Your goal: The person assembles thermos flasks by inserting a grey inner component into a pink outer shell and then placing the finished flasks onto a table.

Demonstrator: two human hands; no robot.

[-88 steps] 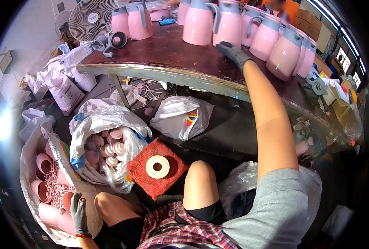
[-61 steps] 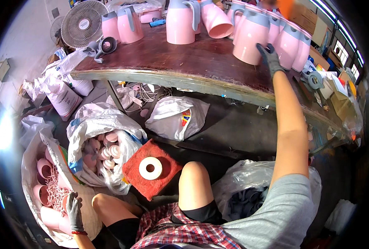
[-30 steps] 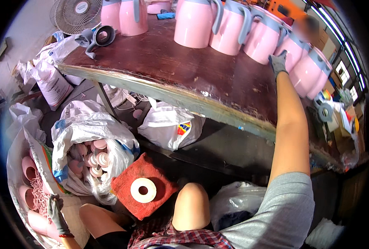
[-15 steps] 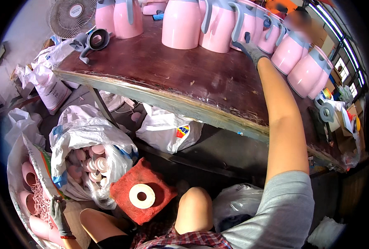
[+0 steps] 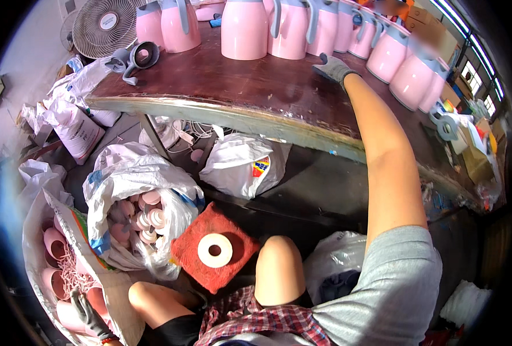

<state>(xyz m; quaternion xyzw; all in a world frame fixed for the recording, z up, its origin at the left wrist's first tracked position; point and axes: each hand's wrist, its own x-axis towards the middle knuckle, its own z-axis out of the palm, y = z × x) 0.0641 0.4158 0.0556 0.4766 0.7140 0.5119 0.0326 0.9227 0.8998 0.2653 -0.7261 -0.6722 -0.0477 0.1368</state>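
The right hand (image 5: 332,66), in a grey work glove, rests flat and open on the dark brown wooden tabletop (image 5: 250,86), holding nothing, just in front of a row of pink plastic jugs with grey handles (image 5: 290,26). The left hand (image 5: 89,311), also in a grey glove, reaches down into a white sack of pink jug bodies (image 5: 54,254); whether it grips anything cannot be told. A white ring on a red cloth (image 5: 214,249) lies by the person's knee.
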